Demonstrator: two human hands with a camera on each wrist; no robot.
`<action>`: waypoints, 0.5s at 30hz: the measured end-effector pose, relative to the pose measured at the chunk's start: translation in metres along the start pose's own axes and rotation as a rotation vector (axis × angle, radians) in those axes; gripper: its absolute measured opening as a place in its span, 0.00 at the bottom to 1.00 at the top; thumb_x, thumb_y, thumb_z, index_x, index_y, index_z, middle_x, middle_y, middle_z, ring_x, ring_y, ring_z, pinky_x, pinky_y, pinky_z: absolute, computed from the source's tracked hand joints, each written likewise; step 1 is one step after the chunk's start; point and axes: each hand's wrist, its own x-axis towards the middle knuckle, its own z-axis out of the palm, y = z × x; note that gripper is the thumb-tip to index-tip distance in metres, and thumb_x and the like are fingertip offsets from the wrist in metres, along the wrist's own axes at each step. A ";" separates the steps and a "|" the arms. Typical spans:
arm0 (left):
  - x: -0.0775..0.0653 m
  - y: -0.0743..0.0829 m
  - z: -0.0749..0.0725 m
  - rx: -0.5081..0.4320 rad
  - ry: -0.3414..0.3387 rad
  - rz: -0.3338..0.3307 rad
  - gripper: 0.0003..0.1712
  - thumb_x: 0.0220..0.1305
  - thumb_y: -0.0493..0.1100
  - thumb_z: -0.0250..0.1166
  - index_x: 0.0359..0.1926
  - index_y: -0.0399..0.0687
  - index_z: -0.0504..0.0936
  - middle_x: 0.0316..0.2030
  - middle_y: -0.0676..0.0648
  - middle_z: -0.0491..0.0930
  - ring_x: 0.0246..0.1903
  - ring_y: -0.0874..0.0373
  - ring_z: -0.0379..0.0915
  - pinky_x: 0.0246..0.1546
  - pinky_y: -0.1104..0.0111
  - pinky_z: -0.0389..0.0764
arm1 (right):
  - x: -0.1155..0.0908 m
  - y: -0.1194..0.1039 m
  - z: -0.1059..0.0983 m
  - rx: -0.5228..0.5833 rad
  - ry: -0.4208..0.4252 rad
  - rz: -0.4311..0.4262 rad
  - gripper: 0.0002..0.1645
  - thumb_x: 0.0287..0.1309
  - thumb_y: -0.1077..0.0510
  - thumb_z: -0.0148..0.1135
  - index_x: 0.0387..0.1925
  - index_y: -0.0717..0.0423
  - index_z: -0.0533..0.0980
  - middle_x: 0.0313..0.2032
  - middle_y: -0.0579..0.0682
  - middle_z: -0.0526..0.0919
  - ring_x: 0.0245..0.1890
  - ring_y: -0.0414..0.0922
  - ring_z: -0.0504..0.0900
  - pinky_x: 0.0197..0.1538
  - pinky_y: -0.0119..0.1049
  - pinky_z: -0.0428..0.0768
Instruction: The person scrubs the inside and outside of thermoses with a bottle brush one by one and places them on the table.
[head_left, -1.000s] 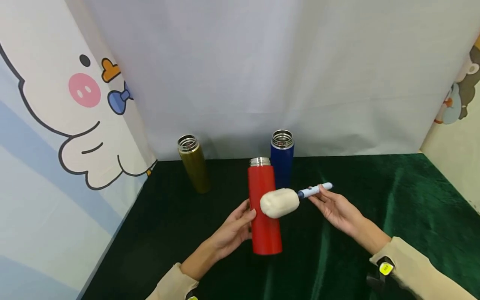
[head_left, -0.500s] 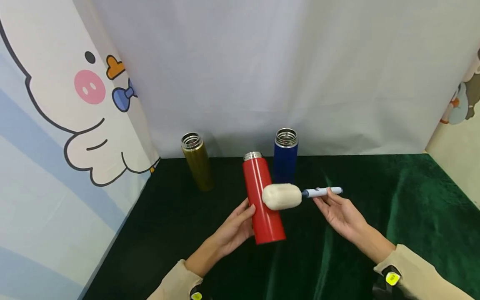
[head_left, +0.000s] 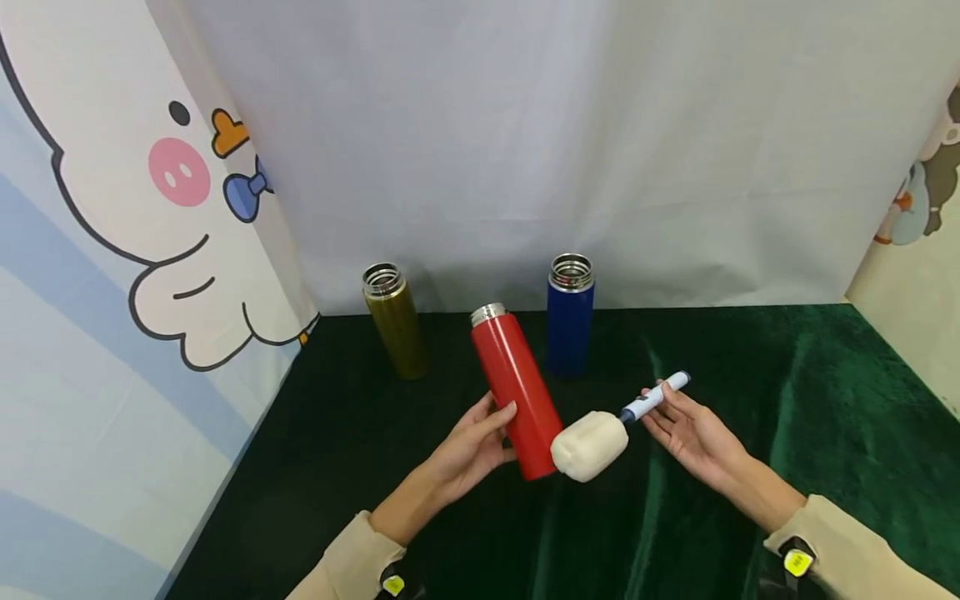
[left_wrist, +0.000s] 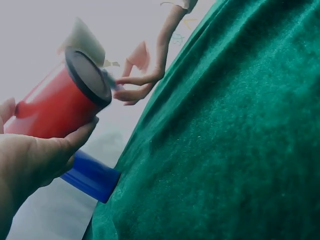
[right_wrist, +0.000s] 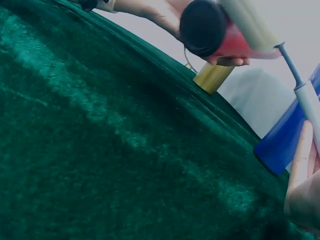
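My left hand [head_left: 468, 454] grips a red thermos bottle [head_left: 516, 392] around its lower half. The bottle is lidless with a steel neck, leans to the left and is held above the cloth; its dark base shows in the left wrist view. My right hand [head_left: 697, 437] pinches the pale blue handle of a bottle brush [head_left: 590, 446] between thumb and fingers. The brush's thick cream sponge head points down to the left and overlaps the bottle's lower right side in the head view. In the right wrist view the brush's thin neck [right_wrist: 291, 65] joins head and handle.
Behind the hands a gold bottle [head_left: 397, 329] stands at the left and a blue bottle [head_left: 570, 321] at the centre, both lidless. Dark green velvet cloth [head_left: 750, 392] covers the table. A pale curtain [head_left: 480, 150] hangs along its back edge, a cartoon-printed panel [head_left: 97, 333] at the left.
The red bottle has tilted further, its neck going left. The brush head has slid down and right along the bottle's side, and the handle now slants up to the right.
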 end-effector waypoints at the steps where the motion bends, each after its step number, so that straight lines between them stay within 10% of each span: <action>1: -0.001 0.000 0.001 0.008 0.006 -0.006 0.34 0.80 0.42 0.50 0.79 0.55 0.48 0.69 0.51 0.66 0.67 0.56 0.68 0.69 0.50 0.71 | 0.002 0.000 0.002 -0.007 0.015 -0.002 0.11 0.79 0.52 0.46 0.57 0.46 0.67 0.49 0.44 0.85 0.52 0.38 0.84 0.58 0.31 0.82; 15: -0.002 -0.006 0.005 0.141 -0.074 -0.082 0.30 0.81 0.44 0.50 0.78 0.50 0.54 0.64 0.51 0.72 0.61 0.57 0.74 0.63 0.53 0.76 | 0.032 -0.024 0.050 0.366 0.048 -0.042 0.25 0.74 0.60 0.54 0.66 0.47 0.60 0.53 0.55 0.80 0.56 0.50 0.85 0.71 0.34 0.70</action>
